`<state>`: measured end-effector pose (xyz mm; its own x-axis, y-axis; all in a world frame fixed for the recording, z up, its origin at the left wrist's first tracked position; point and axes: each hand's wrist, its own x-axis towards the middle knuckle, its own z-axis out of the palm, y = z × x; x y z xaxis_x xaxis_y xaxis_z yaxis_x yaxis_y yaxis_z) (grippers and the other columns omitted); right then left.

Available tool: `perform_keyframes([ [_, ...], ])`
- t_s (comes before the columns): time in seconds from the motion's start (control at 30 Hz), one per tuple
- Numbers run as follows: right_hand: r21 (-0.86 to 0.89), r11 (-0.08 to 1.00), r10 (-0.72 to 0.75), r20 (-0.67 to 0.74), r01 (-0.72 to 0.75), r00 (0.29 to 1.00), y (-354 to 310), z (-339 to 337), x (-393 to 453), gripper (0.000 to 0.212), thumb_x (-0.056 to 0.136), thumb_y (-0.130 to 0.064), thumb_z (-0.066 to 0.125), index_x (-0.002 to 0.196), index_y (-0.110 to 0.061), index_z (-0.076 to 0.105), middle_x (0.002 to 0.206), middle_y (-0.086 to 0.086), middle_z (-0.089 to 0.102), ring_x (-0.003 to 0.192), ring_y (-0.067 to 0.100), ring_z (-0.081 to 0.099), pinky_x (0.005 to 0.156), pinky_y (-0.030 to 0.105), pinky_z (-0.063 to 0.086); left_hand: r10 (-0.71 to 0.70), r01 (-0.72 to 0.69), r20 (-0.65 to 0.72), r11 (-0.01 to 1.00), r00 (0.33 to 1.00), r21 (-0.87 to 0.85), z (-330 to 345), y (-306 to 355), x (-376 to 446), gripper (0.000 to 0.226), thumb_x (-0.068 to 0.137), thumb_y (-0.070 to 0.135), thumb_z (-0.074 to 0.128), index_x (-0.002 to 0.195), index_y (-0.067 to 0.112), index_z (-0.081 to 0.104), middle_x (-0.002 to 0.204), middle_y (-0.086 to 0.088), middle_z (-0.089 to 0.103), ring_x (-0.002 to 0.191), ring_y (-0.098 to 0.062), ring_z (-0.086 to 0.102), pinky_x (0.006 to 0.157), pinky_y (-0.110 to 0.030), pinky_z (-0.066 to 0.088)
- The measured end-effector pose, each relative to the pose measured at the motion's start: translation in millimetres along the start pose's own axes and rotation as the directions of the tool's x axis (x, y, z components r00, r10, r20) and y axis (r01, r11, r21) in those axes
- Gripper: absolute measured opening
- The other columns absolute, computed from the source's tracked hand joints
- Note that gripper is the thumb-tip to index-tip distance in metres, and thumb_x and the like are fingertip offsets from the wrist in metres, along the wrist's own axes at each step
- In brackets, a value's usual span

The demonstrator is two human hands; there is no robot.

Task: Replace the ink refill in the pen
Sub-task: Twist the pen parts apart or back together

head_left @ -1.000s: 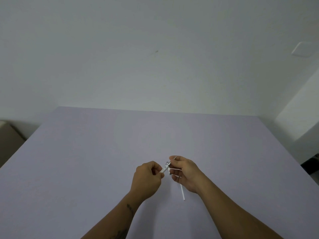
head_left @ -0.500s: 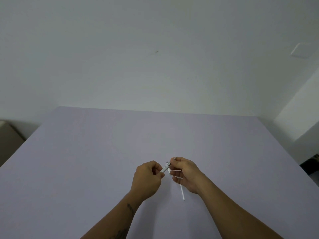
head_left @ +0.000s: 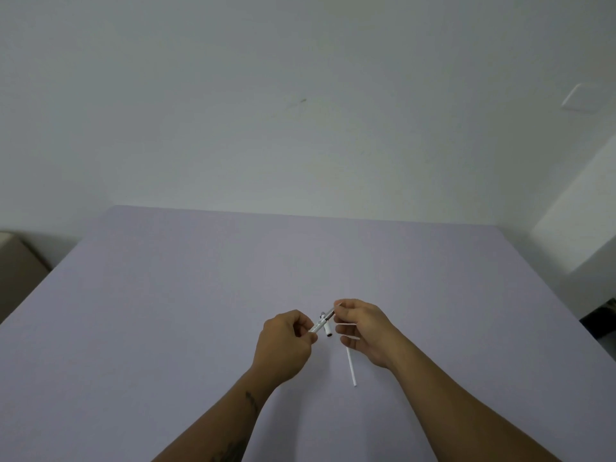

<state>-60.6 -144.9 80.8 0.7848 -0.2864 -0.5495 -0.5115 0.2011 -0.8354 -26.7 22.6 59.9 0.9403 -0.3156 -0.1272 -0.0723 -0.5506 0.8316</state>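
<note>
A thin pen (head_left: 322, 323) runs slantwise between my two hands, white at its lower left and darker grey toward its upper right. My left hand (head_left: 285, 346) pinches the white lower end. My right hand (head_left: 365, 330) pinches the grey upper end with thumb and forefinger. A short white piece with a dark tip (head_left: 327, 329), perhaps the cap, lies just under the pen on the table. A white refill tube (head_left: 350, 366) lies on the table below my right hand, its upper end hidden by that hand.
The lilac table (head_left: 166, 311) fills the lower view and meets a plain white wall (head_left: 300, 111) at the back. A beige object (head_left: 16, 261) stands off the left edge, and dark items (head_left: 605, 316) sit beyond the right edge.
My hands have drawn slightly apart, so more of the pen shows between them. The small white piece under the pen is now plainer to see.
</note>
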Motion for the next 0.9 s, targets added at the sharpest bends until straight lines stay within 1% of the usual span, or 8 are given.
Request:
perform_keyframes([
  [0.13, -0.024, 0.999, 0.042, 0.004, -0.042, 0.999, -3.5, -6.4, -0.3, 0.015, 0.094, -0.023, 0.066, 0.097, -0.01, 0.071, 0.088, 0.007, 0.065, 0.081, 0.021, 0.062, 0.076, 0.036, 0.053, -0.003, 0.003, -0.003, 1.0, 1.0, -0.008, 1.3, 2.4, 0.6, 0.01, 0.083, 0.015, 0.072, 0.077, 0.022, 0.067, 0.067, 0.002, 0.064, 0.056, -0.011, 0.052, 0.054, -0.021, 0.044],
  [0.27, -0.056, 0.998, 0.017, 0.003, -0.016, 1.0, -1.7, -1.3, -0.2, 0.016, 0.096, -0.023, 0.064, 0.089, -0.01, 0.071, 0.085, 0.006, 0.064, 0.08, 0.021, 0.061, 0.073, 0.034, 0.053, -0.003, 0.003, 0.003, 1.0, 1.0, -0.01, 4.7, 4.0, 1.3, 0.012, 0.082, 0.016, 0.073, 0.076, 0.023, 0.066, 0.066, 0.002, 0.064, 0.055, -0.011, 0.051, 0.054, -0.022, 0.046],
  [0.33, -0.054, 0.999, -0.005, -0.007, 0.005, 1.0, -1.3, 1.0, -0.7, 0.016, 0.097, -0.02, 0.061, 0.09, -0.01, 0.071, 0.083, 0.006, 0.063, 0.079, 0.02, 0.06, 0.071, 0.032, 0.053, -0.004, 0.004, 0.003, 1.0, 1.0, -0.009, 5.8, 3.4, 1.9, 0.011, 0.082, 0.016, 0.073, 0.076, 0.023, 0.066, 0.066, 0.002, 0.064, 0.055, -0.011, 0.051, 0.054, -0.022, 0.047],
  [0.43, -0.014, 1.0, 0.005, 0.008, -0.005, 1.0, -2.1, -0.1, -1.9, 0.016, 0.096, -0.012, 0.059, 0.097, -0.011, 0.074, 0.081, 0.005, 0.065, 0.079, 0.021, 0.06, 0.071, 0.032, 0.052, -0.002, 0.002, -0.001, 1.0, 1.0, -0.004, 5.9, 2.4, 2.2, 0.01, 0.082, 0.016, 0.073, 0.076, 0.021, 0.067, 0.065, 0.003, 0.063, 0.055, -0.01, 0.051, 0.054, -0.022, 0.046],
  [0.5, 0.005, 1.0, 0.019, 0.023, -0.02, 1.0, -2.5, -1.0, -2.7, 0.015, 0.096, -0.012, 0.06, 0.101, -0.012, 0.074, 0.08, 0.005, 0.065, 0.079, 0.021, 0.06, 0.072, 0.033, 0.052, 0.001, -0.001, -0.004, 1.0, 1.0, -0.006, 6.1, 2.0, 2.3, 0.012, 0.082, 0.015, 0.073, 0.075, 0.022, 0.066, 0.064, 0.004, 0.062, 0.054, -0.01, 0.051, 0.054, -0.021, 0.044],
  [0.63, -0.01, 0.999, 0.037, 0.02, -0.037, 0.999, 0.3, -0.2, -1.8, 0.013, 0.096, -0.021, 0.063, 0.093, -0.012, 0.071, 0.082, 0.005, 0.065, 0.08, 0.021, 0.061, 0.071, 0.033, 0.052, -0.001, 0.001, -0.002, 1.0, 1.0, -0.009, 7.6, 3.2, 1.6, 0.011, 0.083, 0.015, 0.072, 0.077, 0.022, 0.067, 0.065, 0.004, 0.062, 0.056, -0.011, 0.051, 0.055, -0.021, 0.045],
  [0.73, -0.031, 1.0, 0.006, 0.004, -0.006, 1.0, 1.6, 1.3, -0.7, 0.014, 0.097, -0.018, 0.061, 0.091, -0.009, 0.071, 0.084, 0.006, 0.064, 0.081, 0.021, 0.06, 0.07, 0.031, 0.053, 0.002, -0.002, 0.001, 1.0, 1.0, -0.008, 8.6, 2.0, 1.3, 0.01, 0.083, 0.014, 0.073, 0.077, 0.021, 0.067, 0.065, 0.004, 0.062, 0.056, -0.01, 0.051, 0.056, -0.022, 0.047],
  [0.9, -0.003, 1.0, 0.009, 0.001, -0.009, 1.0, 1.6, 2.6, 0.7, 0.017, 0.098, -0.009, 0.057, 0.099, -0.01, 0.074, 0.093, 0.01, 0.067, 0.085, 0.021, 0.062, 0.071, 0.031, 0.054, -0.003, 0.003, 0.001, 1.0, 1.0, -0.011, 9.3, 0.1, 0.7, 0.015, 0.083, 0.015, 0.073, 0.074, 0.024, 0.065, 0.064, 0.004, 0.061, 0.055, -0.01, 0.051, 0.055, -0.022, 0.046],
])
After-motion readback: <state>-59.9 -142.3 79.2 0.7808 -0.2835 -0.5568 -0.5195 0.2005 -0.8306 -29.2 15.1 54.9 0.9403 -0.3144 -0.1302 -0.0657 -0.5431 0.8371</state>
